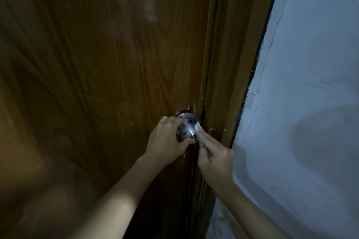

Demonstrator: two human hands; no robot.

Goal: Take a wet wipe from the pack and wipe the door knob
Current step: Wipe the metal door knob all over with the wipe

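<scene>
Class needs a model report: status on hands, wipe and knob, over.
Left hand grips knob. Right hand pinches wipe against knob's right side. Nothing in the way; pack not in view.

Quick count: two hands, left hand (167, 137) and right hand (214, 158), one door knob (187, 129) between them, one wet wipe (198, 131), one door (97, 63).
</scene>
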